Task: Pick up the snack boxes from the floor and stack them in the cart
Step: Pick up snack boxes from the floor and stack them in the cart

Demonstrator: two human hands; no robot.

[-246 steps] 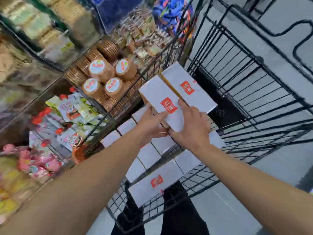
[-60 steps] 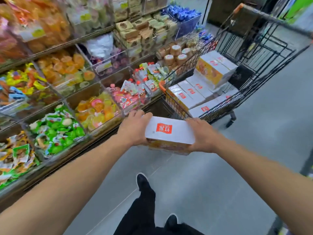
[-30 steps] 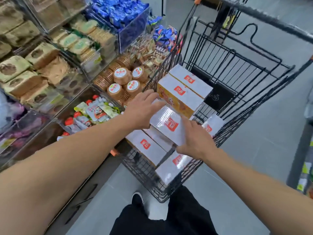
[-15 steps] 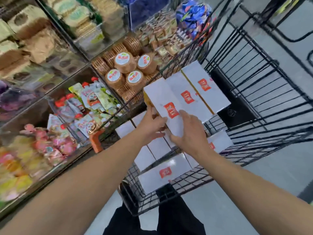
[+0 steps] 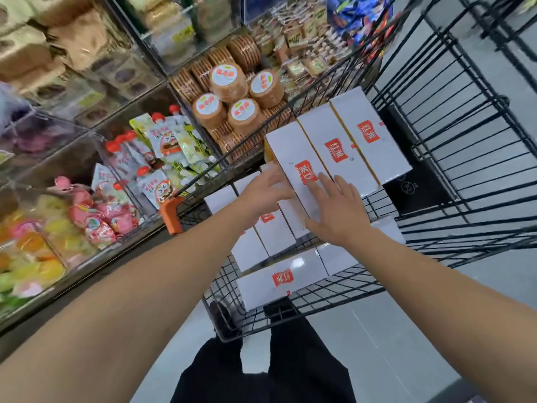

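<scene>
Three white snack boxes with red labels lie side by side as an upper layer in the black wire cart. The nearest of them is under my hands. My right hand lies flat on its top near end, fingers straight. My left hand touches its left side with relaxed fingers. The middle box and the far box sit beside it. Several more white boxes form the lower layer on the cart floor.
Left of the cart runs a shelf of bins: round brown tubs, spouted pouches, pink and yellow jelly packs. An orange cart corner bumper is near the shelf. Grey floor lies below; my dark trousers are at the bottom.
The box I carried from the aisle now rests in the upper layer beside the other two. My fingers have straightened from a grip to flat contact on it.
</scene>
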